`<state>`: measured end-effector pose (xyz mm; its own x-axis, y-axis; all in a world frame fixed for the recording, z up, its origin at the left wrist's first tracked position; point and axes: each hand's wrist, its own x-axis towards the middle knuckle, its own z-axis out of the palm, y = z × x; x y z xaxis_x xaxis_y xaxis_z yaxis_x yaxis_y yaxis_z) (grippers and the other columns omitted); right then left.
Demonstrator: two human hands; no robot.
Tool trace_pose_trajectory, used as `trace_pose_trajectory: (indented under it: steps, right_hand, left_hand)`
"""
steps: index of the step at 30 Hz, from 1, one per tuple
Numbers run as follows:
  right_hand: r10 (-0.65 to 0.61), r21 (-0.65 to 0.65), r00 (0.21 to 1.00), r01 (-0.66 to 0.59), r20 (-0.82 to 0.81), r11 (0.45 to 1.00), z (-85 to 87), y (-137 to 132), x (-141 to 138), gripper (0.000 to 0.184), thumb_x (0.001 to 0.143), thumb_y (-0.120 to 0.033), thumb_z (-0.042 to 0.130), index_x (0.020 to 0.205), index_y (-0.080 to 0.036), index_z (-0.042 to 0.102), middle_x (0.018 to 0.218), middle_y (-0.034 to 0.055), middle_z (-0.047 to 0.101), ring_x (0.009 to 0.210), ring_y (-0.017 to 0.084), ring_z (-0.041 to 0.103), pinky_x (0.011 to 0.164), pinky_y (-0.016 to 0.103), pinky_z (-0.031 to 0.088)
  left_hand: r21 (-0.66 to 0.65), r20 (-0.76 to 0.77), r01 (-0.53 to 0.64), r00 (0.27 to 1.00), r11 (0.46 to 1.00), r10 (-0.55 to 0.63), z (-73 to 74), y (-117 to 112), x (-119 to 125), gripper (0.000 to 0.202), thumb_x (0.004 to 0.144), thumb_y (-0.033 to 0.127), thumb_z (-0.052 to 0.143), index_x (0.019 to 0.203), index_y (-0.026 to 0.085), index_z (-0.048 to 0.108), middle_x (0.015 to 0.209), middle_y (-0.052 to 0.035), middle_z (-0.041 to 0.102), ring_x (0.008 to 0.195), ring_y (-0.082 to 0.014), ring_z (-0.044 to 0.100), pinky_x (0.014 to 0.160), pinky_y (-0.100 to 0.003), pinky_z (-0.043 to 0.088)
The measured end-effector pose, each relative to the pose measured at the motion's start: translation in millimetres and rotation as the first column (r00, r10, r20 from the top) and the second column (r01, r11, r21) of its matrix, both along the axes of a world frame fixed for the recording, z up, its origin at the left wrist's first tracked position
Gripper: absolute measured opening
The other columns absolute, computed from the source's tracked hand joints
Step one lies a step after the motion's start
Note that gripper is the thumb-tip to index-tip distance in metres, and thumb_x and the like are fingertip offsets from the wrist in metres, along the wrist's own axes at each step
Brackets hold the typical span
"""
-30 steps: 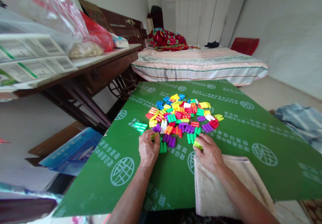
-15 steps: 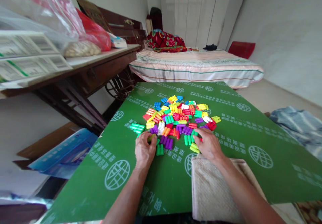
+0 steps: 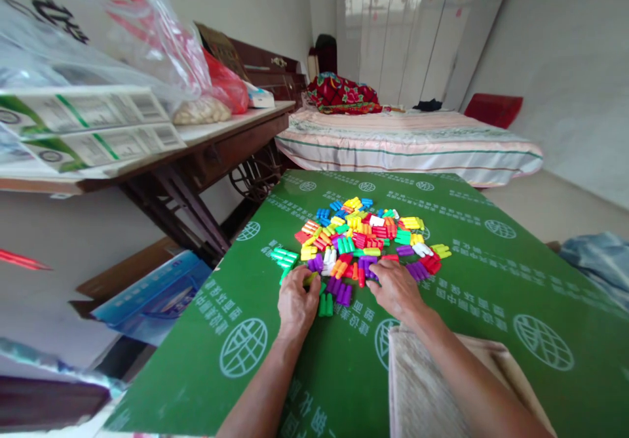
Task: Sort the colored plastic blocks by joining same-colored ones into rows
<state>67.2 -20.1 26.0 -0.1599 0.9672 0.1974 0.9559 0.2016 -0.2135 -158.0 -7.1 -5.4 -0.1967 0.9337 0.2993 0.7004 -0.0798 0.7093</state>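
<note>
A heap of small colourful plastic pieces (image 3: 366,238) lies on a green printed board (image 3: 491,274). My left hand (image 3: 296,303) rests at the heap's near left edge, fingers curled round a yellow-green piece (image 3: 310,278). Just beside it lie green pieces (image 3: 325,304). My right hand (image 3: 396,287) lies over the near edge of the heap, fingers bent down onto purple and green pieces; what they hold, if anything, is hidden.
A beige towel (image 3: 432,385) lies on the board under my right forearm. A dark wooden table (image 3: 206,156) with bags and boxes stands at left, a blue box (image 3: 152,294) beneath it. A bed (image 3: 407,143) stands behind the board.
My right hand has moved forward and left from the towel's corner onto the heap. The yellow-green pieces near it are now covered. The left hand has kept its place.
</note>
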Motion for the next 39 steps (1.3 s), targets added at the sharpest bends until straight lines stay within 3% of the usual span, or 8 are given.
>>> trace_pose_trajectory:
  steps: [3, 6, 10, 13, 20, 27, 39]
  right_hand:
    - [0.000, 0.038, 1.000, -0.001, 0.018, 0.999, 3.7, 1.5, -8.7, 0.011, 0.087, -0.024, 0.058, 0.091, -0.020, 0.068, 0.093, 0.0094, 0.070, 0.094, 0.025, 0.063, 0.085, 0.037, 0.046]
    - [0.077, 0.080, 0.997, -0.075, -0.012, 0.994, 10.7, 16.0, -22.4, 0.019, 0.091, -0.022, 0.052, 0.098, -0.019, 0.069, 0.100, 0.0104, 0.070, 0.099, 0.024, 0.061, 0.090, 0.037, 0.044]
    - [0.209, 0.105, 0.978, -0.205, -0.022, 0.973, 13.9, 42.5, -41.0, 0.033, 0.093, -0.019, 0.048, 0.121, -0.019, 0.065, 0.126, 0.0117, 0.064, 0.120, 0.025, 0.052, 0.101, 0.039, 0.039]
    - [0.219, 0.091, 0.976, -0.220, 0.013, 0.971, 7.9, 50.3, -45.0, 0.035, 0.094, -0.021, 0.048, 0.126, -0.021, 0.062, 0.137, 0.0100, 0.058, 0.128, 0.027, 0.047, 0.103, 0.043, 0.037]
    - [0.136, 0.107, 0.989, -0.141, 0.050, 0.984, -7.4, 32.1, -26.0, 0.026, 0.095, -0.031, 0.049, 0.105, -0.019, 0.069, 0.116, 0.0125, 0.068, 0.108, 0.027, 0.059, 0.094, 0.042, 0.042]
    - [0.101, 0.154, 0.994, -0.108, 0.049, 0.982, -10.9, 21.3, -20.5, 0.025, 0.094, -0.034, 0.051, 0.104, -0.020, 0.070, 0.115, 0.0108, 0.068, 0.107, 0.027, 0.058, 0.094, 0.041, 0.041]
    - [0.184, 0.199, 0.983, -0.180, -0.002, 0.963, -12.7, 9.6, -21.0, 0.023, 0.093, -0.032, 0.055, 0.077, -0.021, 0.067, 0.085, 0.0069, 0.068, 0.094, 0.023, 0.058, 0.090, 0.036, 0.041]
  left_hand:
    - [-0.002, 0.003, -0.001, 1.000, 1.000, 0.001, 0.1, -0.2, 1.7, 0.026, 0.076, 0.043, 0.053, 0.082, 0.020, 0.064, 0.110, -0.0097, 0.069, 0.103, -0.0256, 0.062, 0.096, -0.044, 0.050]
    - [0.007, 0.004, 0.002, 1.000, 1.000, -0.002, 0.0, 0.2, 3.3, 0.025, 0.076, 0.042, 0.053, 0.081, 0.020, 0.063, 0.108, -0.0093, 0.070, 0.102, -0.0252, 0.063, 0.095, -0.044, 0.050]
    - [0.020, 0.003, 0.003, 1.000, 1.000, -0.003, -0.6, 0.0, 3.5, 0.024, 0.077, 0.041, 0.053, 0.081, 0.020, 0.064, 0.107, -0.0097, 0.070, 0.101, -0.0249, 0.063, 0.095, -0.044, 0.050]
    - [0.028, -0.002, 0.008, 1.000, 1.000, -0.008, -1.1, -0.8, 3.2, 0.022, 0.077, 0.039, 0.053, 0.082, 0.020, 0.064, 0.106, -0.0085, 0.070, 0.101, -0.0239, 0.063, 0.095, -0.043, 0.051]
    - [0.032, -0.002, 0.011, 1.000, 0.999, -0.011, -2.8, -0.8, 4.5, 0.023, 0.078, 0.039, 0.054, 0.086, 0.021, 0.066, 0.106, -0.0079, 0.070, 0.101, -0.0245, 0.063, 0.096, -0.044, 0.050]
    - [0.033, 0.006, 0.020, 1.000, 0.999, -0.020, -0.2, -2.1, 5.1, 0.021, 0.077, 0.038, 0.055, 0.086, 0.022, 0.065, 0.105, -0.0065, 0.070, 0.100, -0.0239, 0.063, 0.094, -0.043, 0.051]
    - [0.054, 0.006, 0.001, 1.000, 0.999, -0.001, -4.1, -2.4, 5.1, 0.019, 0.075, 0.030, 0.053, 0.088, 0.021, 0.063, 0.100, -0.0056, 0.070, 0.096, -0.0220, 0.063, 0.092, -0.040, 0.051]
